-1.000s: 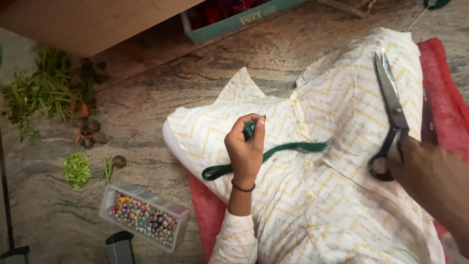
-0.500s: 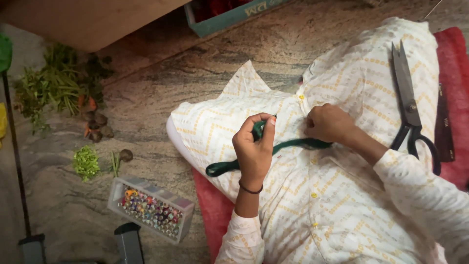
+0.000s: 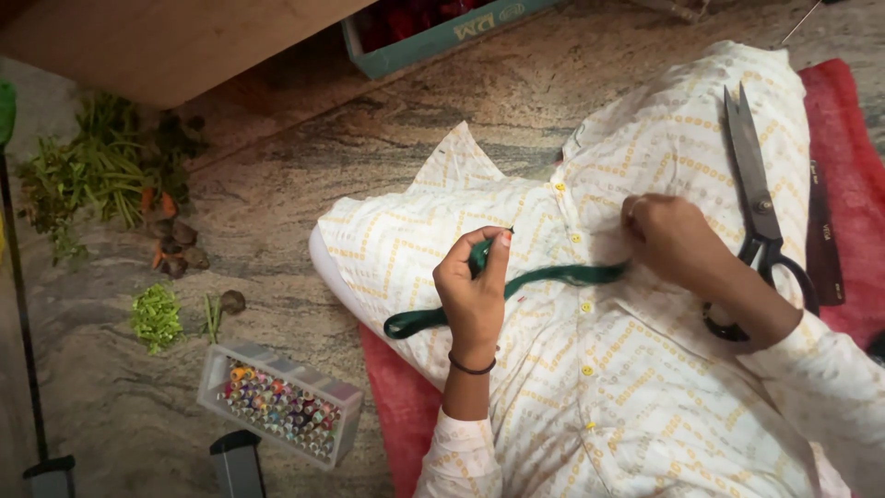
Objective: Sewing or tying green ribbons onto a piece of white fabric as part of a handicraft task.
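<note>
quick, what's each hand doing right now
Left hand: closed, pinching the dark green tape above the cream shirt.
Right hand: fingers curled, pressing the tape's other end onto the shirt.

Both hands point(image 3: 475, 290) on green tape point(image 3: 553, 277) over shirt point(image 3: 645, 387)

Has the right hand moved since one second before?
Yes. The right hand left the scissors and went left, to the green tape.

Single head-worn view, looking steeply down, close over the floor point(image 3: 277, 212); cloth fills the right half, floor's left side bare stone.
</note>
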